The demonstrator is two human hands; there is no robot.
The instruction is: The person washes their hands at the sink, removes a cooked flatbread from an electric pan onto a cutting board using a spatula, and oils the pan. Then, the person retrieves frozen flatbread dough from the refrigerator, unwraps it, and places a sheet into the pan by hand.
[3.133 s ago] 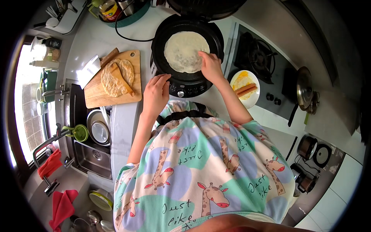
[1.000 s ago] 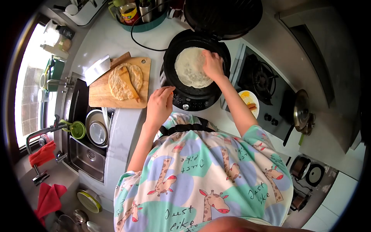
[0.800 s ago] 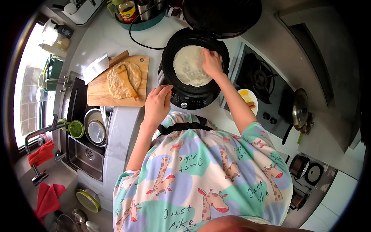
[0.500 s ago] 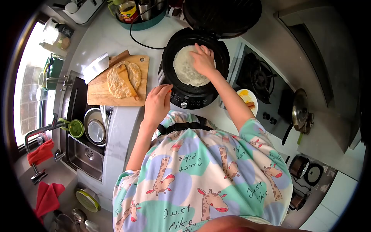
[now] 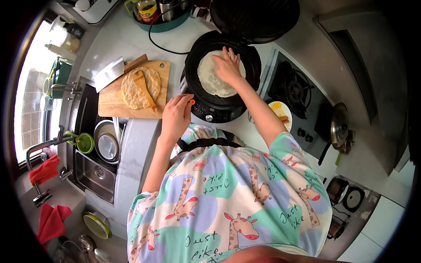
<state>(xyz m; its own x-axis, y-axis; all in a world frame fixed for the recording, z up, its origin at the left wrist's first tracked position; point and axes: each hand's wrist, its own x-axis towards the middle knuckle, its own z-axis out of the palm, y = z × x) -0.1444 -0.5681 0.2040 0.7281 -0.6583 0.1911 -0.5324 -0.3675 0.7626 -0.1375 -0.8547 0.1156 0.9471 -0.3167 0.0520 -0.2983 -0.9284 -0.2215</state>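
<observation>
My right hand [image 5: 228, 66] lies over the far right part of a pale round flatbread [image 5: 212, 81], fingers stretched and spread. The flatbread sits in a black electric griddle [image 5: 191, 65], whose lid [image 5: 254, 19] is raised. Just left of the griddle's front controls [image 5: 217, 113], my left hand [image 5: 176, 115] hovers with loosely bent fingers. Its fingertips are beside a small lit orange display [image 5: 192, 101]. I see nothing held in it, and cannot tell whether it touches the griddle.
Left is a wooden cutting board [image 5: 107, 105] with a browned flatbread [image 5: 131, 98], a wooden spatula [image 5: 144, 90] and a cleaver [image 5: 109, 75]. A sink [image 5: 94, 175] lies beyond. Rightward are a small plate [image 5: 287, 115] and a gas stove [image 5: 285, 94]. A cord [image 5: 160, 47] crosses the counter.
My right hand has shifted slightly left and away from me over the flatbread. My left hand has moved a little to the left, leaving the orange display more exposed.
</observation>
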